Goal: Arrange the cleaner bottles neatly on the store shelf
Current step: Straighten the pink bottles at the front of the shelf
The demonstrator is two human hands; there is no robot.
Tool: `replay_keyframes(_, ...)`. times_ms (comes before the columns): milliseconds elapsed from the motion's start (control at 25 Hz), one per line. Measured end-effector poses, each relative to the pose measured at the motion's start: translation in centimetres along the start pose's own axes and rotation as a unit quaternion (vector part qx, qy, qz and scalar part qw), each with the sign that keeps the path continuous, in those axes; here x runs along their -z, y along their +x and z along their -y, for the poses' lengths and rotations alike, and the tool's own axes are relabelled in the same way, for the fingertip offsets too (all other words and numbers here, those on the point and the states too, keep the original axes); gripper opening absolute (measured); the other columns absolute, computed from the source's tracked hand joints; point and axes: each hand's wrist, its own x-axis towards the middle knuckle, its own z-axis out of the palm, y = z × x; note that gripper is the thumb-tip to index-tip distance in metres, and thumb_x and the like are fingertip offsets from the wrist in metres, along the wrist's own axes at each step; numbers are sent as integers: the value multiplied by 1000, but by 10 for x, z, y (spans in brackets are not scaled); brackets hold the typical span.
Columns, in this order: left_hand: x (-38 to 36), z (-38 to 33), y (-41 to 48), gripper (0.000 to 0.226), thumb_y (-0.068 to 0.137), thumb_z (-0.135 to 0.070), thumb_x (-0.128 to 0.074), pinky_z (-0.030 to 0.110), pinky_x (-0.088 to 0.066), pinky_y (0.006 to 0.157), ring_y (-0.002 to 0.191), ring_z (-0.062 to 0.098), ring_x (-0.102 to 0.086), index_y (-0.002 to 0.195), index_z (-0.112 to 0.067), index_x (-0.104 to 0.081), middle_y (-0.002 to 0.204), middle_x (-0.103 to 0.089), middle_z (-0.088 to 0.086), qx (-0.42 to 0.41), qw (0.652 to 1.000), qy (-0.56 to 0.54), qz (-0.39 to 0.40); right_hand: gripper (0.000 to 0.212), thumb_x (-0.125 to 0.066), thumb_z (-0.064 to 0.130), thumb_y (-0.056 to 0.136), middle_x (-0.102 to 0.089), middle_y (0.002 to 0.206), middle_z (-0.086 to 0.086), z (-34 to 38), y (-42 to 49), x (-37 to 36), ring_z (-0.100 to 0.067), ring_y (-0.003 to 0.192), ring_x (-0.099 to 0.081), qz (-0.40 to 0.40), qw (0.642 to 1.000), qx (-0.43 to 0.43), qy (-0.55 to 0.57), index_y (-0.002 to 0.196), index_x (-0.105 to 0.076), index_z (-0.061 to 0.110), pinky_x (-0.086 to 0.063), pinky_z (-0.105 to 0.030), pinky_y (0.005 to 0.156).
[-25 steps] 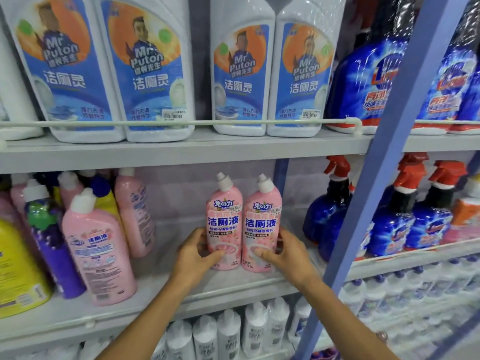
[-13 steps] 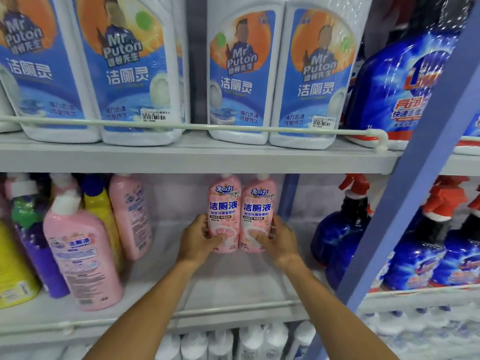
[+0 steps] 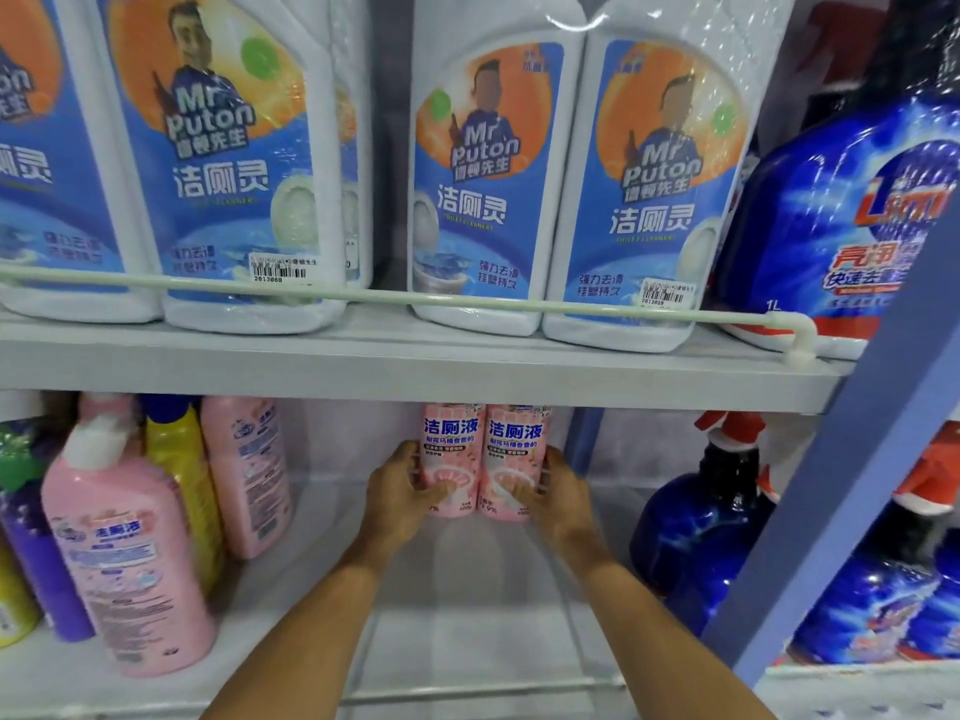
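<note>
Two pink cleaner bottles stand side by side deep on the middle shelf [image 3: 467, 605]. My left hand [image 3: 400, 491] grips the left pink bottle [image 3: 451, 444] at its lower side. My right hand [image 3: 558, 491] grips the right pink bottle [image 3: 514, 446] the same way. The upper shelf board hides both bottle tops. The two bottles touch each other and stand upright.
At the left stand a large pink bottle [image 3: 124, 553], a yellow bottle [image 3: 176, 459], another pink bottle [image 3: 247, 470] and a purple one [image 3: 36, 543]. Blue spray bottles [image 3: 701, 527] stand at the right behind a blue upright post [image 3: 852, 470]. White Mr Puton jugs [image 3: 493, 189] fill the shelf above.
Both hands have pushed the two pink bottles further back on the shelf. The camera has moved closer and the upper shelf now covers the caps.
</note>
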Motion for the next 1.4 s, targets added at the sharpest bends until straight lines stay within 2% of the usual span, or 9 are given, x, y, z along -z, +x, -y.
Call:
replay_keyframes(160, -5, -1, 1, 47, 70, -10, -91, 36, -64, 78, 85, 6, -75, 106, -24, -64, 99, -77, -9, -3, 1000, -16, -7, 37, -85, 24, 81, -77, 103, 13, -5, 9, 0, -4, 93, -75, -5, 1000, -14, -16, 108, -64, 38, -64, -35, 83)
replay_keyframes(320, -2, -10, -7, 34, 78, -17, -86, 31, -63, 78, 89, 8, -75, 107, -23, -69, 98, -78, -8, 4, 999, -49, -17, 37, -83, 26, 84, -76, 107, 9, 0, -2, 1, 0, 90, -73, -18, 999, -27, 0, 116, -64, 26, -61, -23, 75)
replay_keyframes(480, 13, -24, -28, 39, 87, -30, -79, 9, -50, 73, 99, 13, -68, 122, -19, -63, 111, -70, -5, 30, 999, -45, -1, 31, -69, 39, 94, -66, 114, 3, 9, -29, 3, -10, 91, -65, -40, 995, -52, -68, 116, -60, 20, -47, -14, 68)
replay_keyframes(600, 32, -27, -50, 55, 86, -31, -79, 14, -46, 76, 104, 19, -65, 134, -14, -57, 119, -63, 4, 51, 998, -25, -9, 38, -67, 39, 95, -66, 122, 2, 20, -55, -5, -14, 100, -64, -31, 995, -75, -62, 126, -58, 18, -45, -16, 69)
replay_keyframes(680, 45, -31, -68, 52, 83, -26, -83, 17, -49, 78, 102, 25, -66, 127, -14, -60, 115, -65, 9, 59, 996, -38, -46, 44, -69, 34, 95, -65, 126, 0, 35, -75, -19, -14, 102, -62, -28, 996, -85, -27, 134, -56, 17, -45, -14, 71)
replay_keyframes(760, 64, -37, -90, 44, 80, -20, -84, 23, -53, 85, 99, 26, -68, 117, -20, -60, 111, -68, 12, 54, 995, -47, -64, 47, -71, 32, 93, -66, 124, -2, 56, -96, -38, -16, 104, -63, -14, 998, -58, -29, 135, -56, 16, -45, -14, 78)
replay_keyframes(880, 110, -53, -125, 46, 82, -13, -82, 17, -51, 81, 101, 20, -67, 123, -14, -60, 117, -68, 14, 35, 998, -39, -47, 41, -73, 28, 92, -69, 118, -4, 89, -122, -75, -22, 111, -66, 24, 999, 8, -34, 128, -61, 12, -44, -4, 75)
replay_keyframes(1080, 211, -83, -185, 44, 86, -15, -79, 17, -51, 83, 100, 12, -64, 125, -17, -59, 114, -66, 2, 1, 997, -13, -77, 65, -74, 39, 91, -55, 138, 4, 152, -156, -148, -18, 115, -63, 89, 992, 85, -23, 144, -50, 12, -53, -36, 100)
replay_keyframes(1400, 344, -98, -214, 57, 84, -26, -82, 34, -54, 88, 106, 24, -64, 133, -13, -57, 121, -64, 9, 14, 982, 50, -184, 54, -75, 30, 90, -66, 127, -3, 223, -167, -220, -21, 109, -66, 104, 986, 127, -1, 137, -56, 11, -54, -40, 98)
